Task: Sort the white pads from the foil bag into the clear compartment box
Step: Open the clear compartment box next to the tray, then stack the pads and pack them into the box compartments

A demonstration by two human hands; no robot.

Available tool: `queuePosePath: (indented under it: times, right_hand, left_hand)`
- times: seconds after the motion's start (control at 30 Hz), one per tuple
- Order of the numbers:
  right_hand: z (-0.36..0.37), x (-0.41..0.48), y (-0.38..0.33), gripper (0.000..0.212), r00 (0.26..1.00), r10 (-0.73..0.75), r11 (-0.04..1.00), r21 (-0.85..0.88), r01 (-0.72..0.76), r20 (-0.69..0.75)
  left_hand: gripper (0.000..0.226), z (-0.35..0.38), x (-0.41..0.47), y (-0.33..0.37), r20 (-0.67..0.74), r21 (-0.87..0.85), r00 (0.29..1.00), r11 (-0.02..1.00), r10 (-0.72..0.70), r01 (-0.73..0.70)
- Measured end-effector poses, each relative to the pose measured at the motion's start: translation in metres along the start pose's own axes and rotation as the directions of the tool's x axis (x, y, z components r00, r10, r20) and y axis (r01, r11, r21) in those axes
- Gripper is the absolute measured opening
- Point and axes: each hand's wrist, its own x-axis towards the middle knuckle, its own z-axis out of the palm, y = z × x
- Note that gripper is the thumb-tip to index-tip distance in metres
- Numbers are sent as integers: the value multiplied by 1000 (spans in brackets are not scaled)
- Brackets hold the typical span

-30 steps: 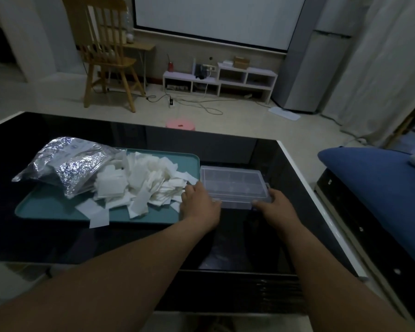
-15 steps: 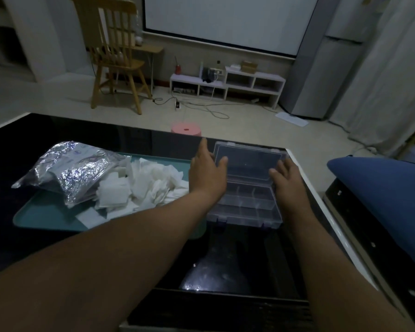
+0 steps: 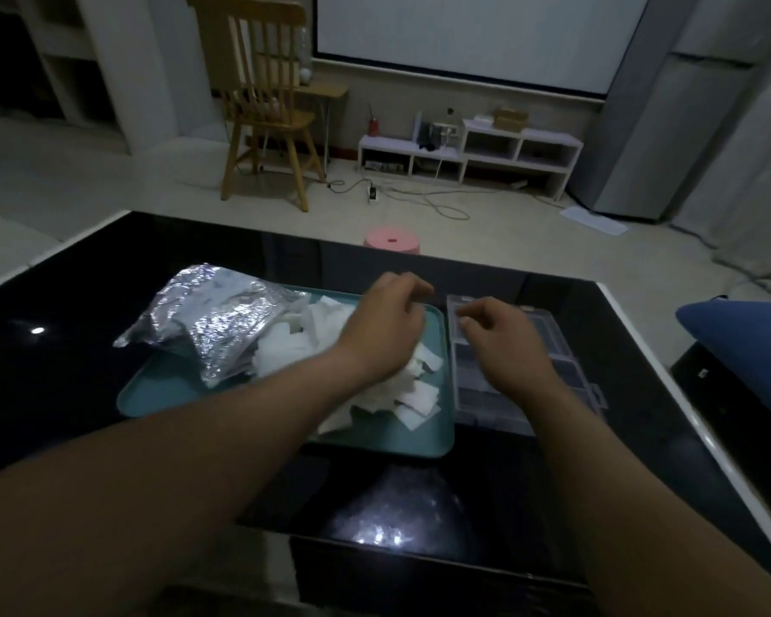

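Note:
A crumpled foil bag (image 3: 214, 322) lies on the left of a teal tray (image 3: 161, 394), and a heap of white pads (image 3: 415, 398) spills from it across the tray's right half. Against the tray's right edge lies the clear compartment box (image 3: 486, 403), open, with its lid flat on the far side. My left hand (image 3: 388, 322) hovers over the far right of the pad heap with its fingers curled loosely and nothing in them. My right hand (image 3: 499, 336) is over the box, fingers bent, also with nothing in them. My forearms hide part of the pads and part of the box.
Tray and box rest on a glossy black table (image 3: 63, 349) with a white rim. A blue cushion (image 3: 748, 349) is off the right edge. Beyond the far edge are a pink stool (image 3: 391, 240) and a wooden chair (image 3: 263, 113).
The box's lid has gone from shut to raised to lying flat. My left hand has moved off the box to above the pads. My right hand has let go of the lid.

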Motion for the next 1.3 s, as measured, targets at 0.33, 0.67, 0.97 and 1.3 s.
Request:
queuePosePath:
  times: [0.33, 0.67, 0.97, 1.3]
  right_hand:
    - [56, -33, -81, 20, 971, 32, 998, -69, -17, 236]
    - [120, -17, -89, 35, 981, 109, 976, -204, -74, 162]
    - [77, -6, -80, 17, 996, 61, 988, 141, -69, 61]
    - [52, -10, -71, 9, 939, 26, 906, 388, -167, 343]
  left_hand:
    - [12, -107, -48, -70, 137, 252, 969, 953, -205, 167]
    - [9, -88, -50, -101, 242, 285, 940, 944, -241, 169]
    - [12, -99, -38, -91, 75, -23, 976, 978, -205, 207]
    - [22, -94, -31, -63, 437, -423, 859, 782, -267, 458]
